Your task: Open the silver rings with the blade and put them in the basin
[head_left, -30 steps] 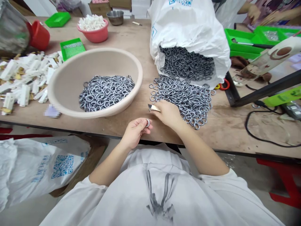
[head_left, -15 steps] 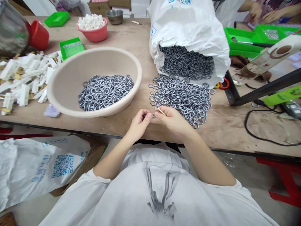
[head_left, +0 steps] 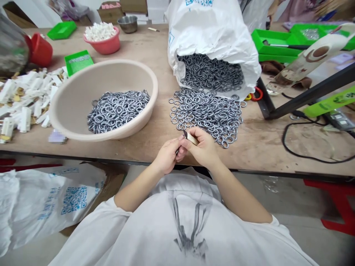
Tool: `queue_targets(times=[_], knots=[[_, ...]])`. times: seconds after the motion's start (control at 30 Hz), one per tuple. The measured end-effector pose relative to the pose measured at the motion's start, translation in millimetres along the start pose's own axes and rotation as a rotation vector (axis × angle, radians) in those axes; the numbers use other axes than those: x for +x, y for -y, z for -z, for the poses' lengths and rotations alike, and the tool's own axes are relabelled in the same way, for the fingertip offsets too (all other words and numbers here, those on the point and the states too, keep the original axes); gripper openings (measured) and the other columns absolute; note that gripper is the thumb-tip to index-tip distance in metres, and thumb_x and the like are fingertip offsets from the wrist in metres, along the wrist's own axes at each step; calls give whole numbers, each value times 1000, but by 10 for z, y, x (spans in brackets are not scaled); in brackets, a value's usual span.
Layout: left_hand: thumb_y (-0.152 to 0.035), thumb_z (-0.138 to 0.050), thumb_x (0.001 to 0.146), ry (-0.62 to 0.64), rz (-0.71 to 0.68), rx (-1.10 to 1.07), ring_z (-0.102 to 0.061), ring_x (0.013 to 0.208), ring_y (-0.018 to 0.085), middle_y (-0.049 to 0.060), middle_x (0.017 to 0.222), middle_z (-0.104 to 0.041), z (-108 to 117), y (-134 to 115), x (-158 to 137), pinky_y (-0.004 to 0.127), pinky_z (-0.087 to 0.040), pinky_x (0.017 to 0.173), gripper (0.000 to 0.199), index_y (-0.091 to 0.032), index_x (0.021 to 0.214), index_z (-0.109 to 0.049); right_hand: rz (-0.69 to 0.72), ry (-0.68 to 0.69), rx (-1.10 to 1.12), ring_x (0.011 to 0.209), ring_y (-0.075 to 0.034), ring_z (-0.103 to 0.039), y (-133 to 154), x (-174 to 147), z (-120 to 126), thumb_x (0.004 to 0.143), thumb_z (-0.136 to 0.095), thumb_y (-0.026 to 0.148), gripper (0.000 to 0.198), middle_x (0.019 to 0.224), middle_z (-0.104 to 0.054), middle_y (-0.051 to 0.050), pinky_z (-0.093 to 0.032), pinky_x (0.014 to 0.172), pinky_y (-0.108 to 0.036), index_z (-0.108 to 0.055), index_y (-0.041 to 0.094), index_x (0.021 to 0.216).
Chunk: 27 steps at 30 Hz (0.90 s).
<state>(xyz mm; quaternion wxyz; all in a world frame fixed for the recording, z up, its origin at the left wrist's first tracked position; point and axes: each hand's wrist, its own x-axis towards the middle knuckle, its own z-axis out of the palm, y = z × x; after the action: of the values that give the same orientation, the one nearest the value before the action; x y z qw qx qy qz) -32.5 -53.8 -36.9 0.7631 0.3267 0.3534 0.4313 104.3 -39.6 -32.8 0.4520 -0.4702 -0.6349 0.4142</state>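
Note:
My left hand (head_left: 168, 156) is closed in a pinch on a grey ring, of which only a small dark edge (head_left: 177, 150) shows between the fingers. Held in my closed right hand (head_left: 204, 148) is a small flat tool with a pale handle (head_left: 192, 138) and a dark tip, whose exact kind I cannot make out. That tip points at the left fingertips, and the two hands touch in front of the table edge. Just beyond them lies a loose pile of grey rings (head_left: 206, 111). More rings (head_left: 118, 111) fill the bottom of a large beige basin (head_left: 74, 87) to the left.
A white sack (head_left: 205, 29) lies open behind the pile, rings inside. White pieces (head_left: 30, 96) are heaped at far left. A black metal frame (head_left: 307, 94) and cable (head_left: 285, 142) stand right, near green trays (head_left: 274, 40). Another person's hand (head_left: 330, 7) shows at top right.
My hands have come closer together and slightly toward me. The ring, seen between the fingertips before, is now mostly hidden, and the tool has turned to show its flat side.

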Motion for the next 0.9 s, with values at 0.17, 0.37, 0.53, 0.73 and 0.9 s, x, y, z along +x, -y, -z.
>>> queue_targets(times=[0.17, 0.37, 0.53, 0.73, 0.9], knots=[[-52, -68, 82, 28, 76, -140, -23, 42, 4, -7, 52, -28, -46, -42, -42, 18, -21, 41, 51, -18, 60, -36, 135, -40, -188, 60, -14, -41, 5, -43, 86, 94, -46, 64, 47, 62, -44, 2, -31, 58, -29, -50, 22, 71], [-52, -68, 84, -104, 105, -208, -24, 39, 4, -7, 48, -29, -75, -39, -49, 17, -22, 40, 56, -19, 57, -33, 285, 88, -483, 62, -14, -45, 80, -149, 128, 98, -44, 49, 43, 64, -48, 0, -29, 58, -29, -47, 22, 65], [-50, -71, 82, -74, 100, -214, -23, 39, 4, -8, 48, -28, -74, -39, -46, 18, -21, 40, 56, -19, 57, -32, 289, 108, -513, 61, -14, -45, 111, -163, 94, 98, -45, 47, 42, 63, -48, 0, -29, 58, -30, -47, 22, 64], [-48, -68, 82, 97, 78, -108, -22, 41, 4, -7, 48, -28, -52, -11, -148, 20, -20, 42, 51, -19, 55, -36, 136, -7, -410, 57, -14, -40, -115, 2, 157, 97, -43, 52, 47, 57, -40, 2, -26, 57, -30, -37, 23, 60], [-49, -68, 81, 62, 61, 50, -33, 42, 6, -3, 50, -42, 70, 13, -226, 23, -23, 43, 45, -15, 57, -52, -67, -26, -605, 62, -17, -48, -233, 257, 227, 96, -45, 54, 44, 62, -53, 0, -29, 60, -29, -53, 22, 67]])
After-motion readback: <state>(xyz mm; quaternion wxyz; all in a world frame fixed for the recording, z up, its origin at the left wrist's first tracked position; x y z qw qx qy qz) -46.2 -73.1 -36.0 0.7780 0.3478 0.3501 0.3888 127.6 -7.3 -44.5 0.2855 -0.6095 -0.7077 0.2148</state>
